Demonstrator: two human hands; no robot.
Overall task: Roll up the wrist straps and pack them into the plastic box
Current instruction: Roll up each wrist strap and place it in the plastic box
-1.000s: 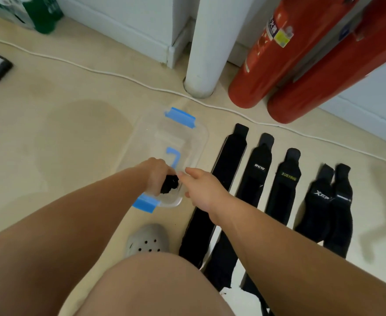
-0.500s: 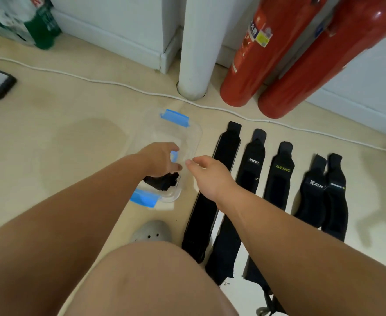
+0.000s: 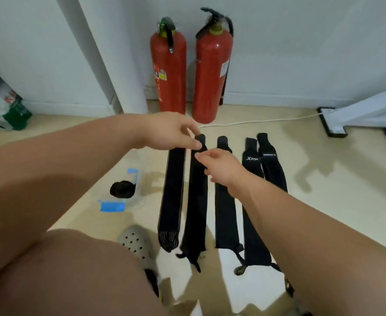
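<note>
Progress: one rolled black strap [image 3: 121,189] sits in the clear plastic box with blue latches [image 3: 112,206]. Five flat black fabric wrist straps [image 3: 226,206] remain on the beige floor [image 3: 324,201]. Left hand [image 3: 169,131] and right hand [image 3: 221,167] fingertips meet the second strap [image 3: 197,201] at its far end; grip indeterminate.

Only thing I can actually read here is the white "XTEP" logo on the fourth wrist strap [image 3: 252,165] counting from the left, printed up near its far end. The fifth wrist strap [image 3: 272,169] right beside it has a tiny white line of print at about the same height, but it's way too small to make out. The left fire extinguisher [image 3: 168,71] has a yellow-and-red sticker, and the right fire extinguisher [image 3: 212,74] has a whitish label panel down its side, both too blurry to read. The green pack [image 3: 7,108] by the wall has red and white print, also unreadable.
</note>
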